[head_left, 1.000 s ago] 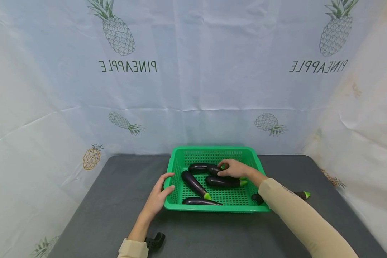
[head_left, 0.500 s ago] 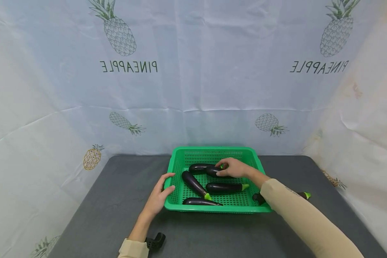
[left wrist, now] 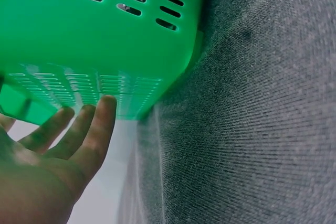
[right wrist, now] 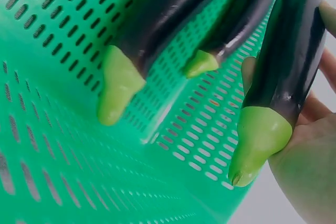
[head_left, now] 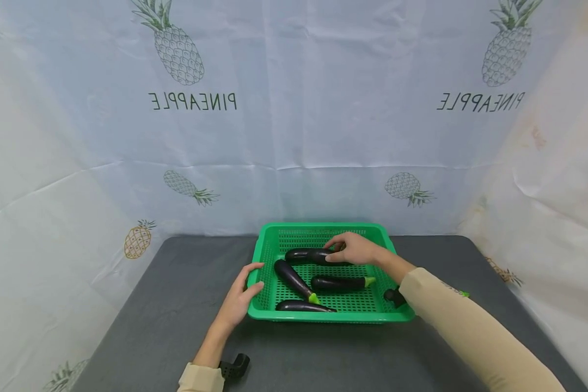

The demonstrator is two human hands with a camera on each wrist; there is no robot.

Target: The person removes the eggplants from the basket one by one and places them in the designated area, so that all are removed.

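A green perforated basket holds several dark purple eggplants. My right hand grips one eggplant near the basket's back; its green stem end points toward the wrist camera. Just left of it lies another eggplant, partly overlapped. One eggplant lies crosswise in the middle, one diagonal eggplant is at the left, and one eggplant lies along the front wall. My left hand rests against the basket's left rim, fingers spread; in the left wrist view its fingertips are at the outer wall.
The basket stands on a dark grey table against a pineapple-print curtain. Right of the basket, a green stem shows beyond my right sleeve, which hides the rest. Black wrist cameras sit on both wrists.
My right hand has moved slightly back and left with its eggplant, which now lies closer to the back-left one. The middle eggplant shifted a little toward the front. My left hand stays put.
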